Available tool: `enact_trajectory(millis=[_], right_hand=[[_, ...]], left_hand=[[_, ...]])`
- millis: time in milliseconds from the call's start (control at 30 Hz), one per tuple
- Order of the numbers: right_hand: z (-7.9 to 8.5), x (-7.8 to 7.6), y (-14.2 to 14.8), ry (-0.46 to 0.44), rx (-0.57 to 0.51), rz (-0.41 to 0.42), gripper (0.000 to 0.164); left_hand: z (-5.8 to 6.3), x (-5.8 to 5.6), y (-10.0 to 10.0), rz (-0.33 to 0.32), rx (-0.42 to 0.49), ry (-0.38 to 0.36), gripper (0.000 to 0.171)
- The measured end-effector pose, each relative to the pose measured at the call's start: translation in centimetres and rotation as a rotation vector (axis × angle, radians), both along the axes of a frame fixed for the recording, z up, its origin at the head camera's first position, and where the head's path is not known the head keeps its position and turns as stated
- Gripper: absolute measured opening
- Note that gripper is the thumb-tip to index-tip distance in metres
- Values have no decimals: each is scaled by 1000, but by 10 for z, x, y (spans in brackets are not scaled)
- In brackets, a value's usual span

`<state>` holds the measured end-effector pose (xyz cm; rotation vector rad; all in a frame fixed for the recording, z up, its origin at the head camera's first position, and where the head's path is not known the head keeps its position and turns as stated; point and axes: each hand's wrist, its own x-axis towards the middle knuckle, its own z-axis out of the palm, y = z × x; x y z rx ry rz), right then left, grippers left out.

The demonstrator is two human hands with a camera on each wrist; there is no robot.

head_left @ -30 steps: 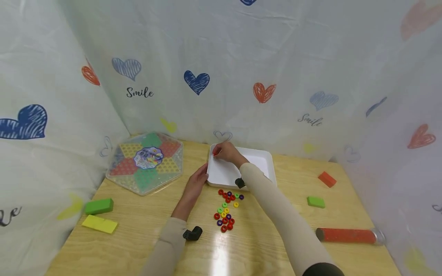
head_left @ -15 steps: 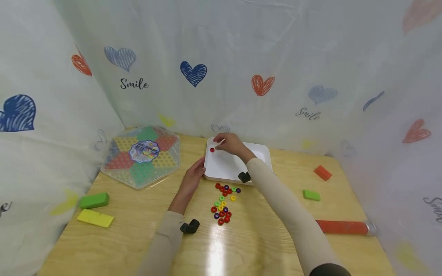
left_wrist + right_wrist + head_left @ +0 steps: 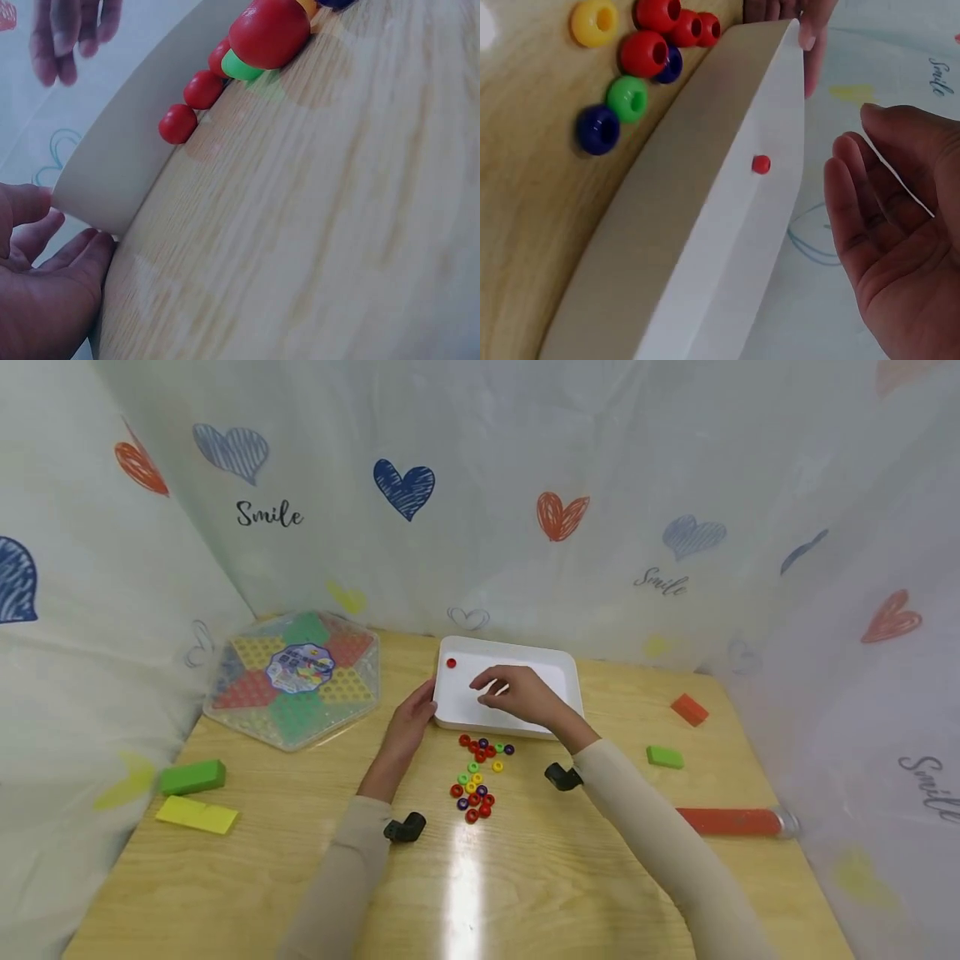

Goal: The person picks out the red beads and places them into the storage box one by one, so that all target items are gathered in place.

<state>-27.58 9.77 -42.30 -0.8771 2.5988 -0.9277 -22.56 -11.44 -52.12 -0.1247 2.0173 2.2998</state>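
Observation:
A shallow white tray [image 3: 504,724] lies at the back of the table. My left hand [image 3: 407,723] holds it at its left side; in the left wrist view, fingers [image 3: 82,259] and thumb meet the tray's corner. One red bead [image 3: 452,663] sits inside, close to the back left corner. Above the tray's middle hovers my right hand [image 3: 521,695], its fingers loosely bent with nothing between them, as the right wrist view also shows. In front of the tray lies a loose group of red, green, yellow and blue-purple beads [image 3: 474,778], each with a hole.
A hexagonal board-game box [image 3: 296,681] lies at the back left. Green [image 3: 192,777] and yellow [image 3: 197,815] blocks are at the left; red [image 3: 690,710] and green [image 3: 664,757] ones are at the right, near a red cylinder [image 3: 731,822]. Printed curtains enclose the table.
My right hand has let go of the red bead, leaving it in the tray, and drawn back to the right and nearer. My left hand has stayed at the tray. The head view has tilted down.

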Motion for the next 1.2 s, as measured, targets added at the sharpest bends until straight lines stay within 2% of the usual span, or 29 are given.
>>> enact_trajectory(millis=[233,467,800,1033,1200], right_hand=[[-15,42,21,23,11,30,20],[-38,64,26,99,112,22,21],[-57,70,18,154,197,-27,19],[-57,74,11,132,204,-53,13],[-60,77,8,170,246,-68,12]], left_hand=[[0,-3,-2,9,7,11,47],[5,-4,-2,8,21,4,48],[3,-1,1,17,26,-22,47],[1,-1,1,18,29,-15,47],[2,-1,1,17,26,-21,47]])
